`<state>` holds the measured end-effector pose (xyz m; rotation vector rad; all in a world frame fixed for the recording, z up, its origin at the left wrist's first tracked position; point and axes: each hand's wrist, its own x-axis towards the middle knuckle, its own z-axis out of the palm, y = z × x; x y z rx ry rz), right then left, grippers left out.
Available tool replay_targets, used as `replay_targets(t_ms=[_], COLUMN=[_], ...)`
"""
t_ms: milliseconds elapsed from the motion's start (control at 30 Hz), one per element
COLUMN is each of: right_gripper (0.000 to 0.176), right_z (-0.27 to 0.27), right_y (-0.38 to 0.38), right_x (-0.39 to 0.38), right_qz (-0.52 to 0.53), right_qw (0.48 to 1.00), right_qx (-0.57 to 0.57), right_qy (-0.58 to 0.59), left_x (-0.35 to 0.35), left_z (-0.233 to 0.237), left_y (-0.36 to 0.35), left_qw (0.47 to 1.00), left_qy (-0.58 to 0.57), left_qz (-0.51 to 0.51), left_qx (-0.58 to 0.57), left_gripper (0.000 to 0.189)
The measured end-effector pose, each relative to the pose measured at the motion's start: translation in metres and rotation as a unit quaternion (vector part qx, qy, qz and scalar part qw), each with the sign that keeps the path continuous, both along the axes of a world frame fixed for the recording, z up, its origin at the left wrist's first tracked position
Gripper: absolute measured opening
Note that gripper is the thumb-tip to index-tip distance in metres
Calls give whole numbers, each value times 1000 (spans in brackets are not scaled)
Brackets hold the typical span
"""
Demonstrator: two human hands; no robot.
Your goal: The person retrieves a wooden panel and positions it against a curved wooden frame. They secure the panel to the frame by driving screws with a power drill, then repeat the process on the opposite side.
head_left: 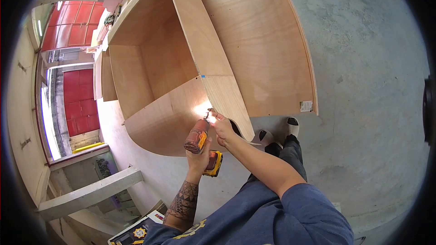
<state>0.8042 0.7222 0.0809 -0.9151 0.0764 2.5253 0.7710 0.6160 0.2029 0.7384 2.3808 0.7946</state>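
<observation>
My left hand [198,159] is wrapped round the handle of a red and yellow cordless drill [197,137], whose battery shows below my wrist. Its light shines on the edge of a plywood panel [170,102]. The fingers of my right hand [221,127] are pinched together by the drill's tip, and what they hold is too small and glared over to make out. Both hands are at the near corner of a large open plywood box [156,59]. A small blue mark [203,76] sits on its edge strip above my hands.
A wide curved plywood sheet [263,41] lies to the right of the box, with a paper label [306,106] on it. My feet stand on the concrete floor [363,109] beside it. A pale beam [91,191] crosses the lower left, and red panels [81,93] stand beyond.
</observation>
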Motion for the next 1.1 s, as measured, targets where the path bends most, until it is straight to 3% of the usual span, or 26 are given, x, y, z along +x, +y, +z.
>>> replay_targets(t_ms=[100, 367, 400, 467, 500, 533, 567, 633, 667, 767, 1100], right_gripper=[30, 26, 26, 26, 24, 24, 24, 29, 28, 26, 21], right_z=[-1, -20, -25, -20, -2, 8, 2, -9, -14, -22, -24], right_y=[1, -11, -15, -11, 2, 11, 13, 17, 17, 13, 10], right_x=[1, -8, -10, -3, 17, 30, 33, 35, 34, 34, 33], right_qz=[17, 4, -6, -15, 34, 83, 85, 21, 18, -4, 7], right_qw=[1000, 1000, 998, 990, 940, 848, 848, 770, 792, 757, 791], right_qx=[2, 3, 53, 102, 258, 403, 403, 522, 513, 560, 506], right_qy=[-11, 5, -45, -92, -219, -335, -334, -365, -331, -337, -344], left_x=[1, 0, -1, -6, -4, 0, 3, 3, 3, 6, 6], left_z=[4, 1, -2, -9, -6, -2, 3, 11, 14, 23, 24], left_y=[1, -1, -2, -6, -3, 2, 6, 11, 13, 20, 23], left_qw=[999, 1000, 1000, 993, 993, 994, 994, 997, 996, 997, 998], left_qy=[-35, 4, 5, 94, 95, 92, 88, 53, 19, 33, 8], left_qz=[24, 3, 4, -61, -59, -58, -57, -29, -2, -31, -34], left_qx=[-29, -28, -28, -26, -27, -20, -12, -49, -85, -68, -51], left_gripper=[35, 47, 47, 27, 27, 29, 30, 39, 50, 51, 53])
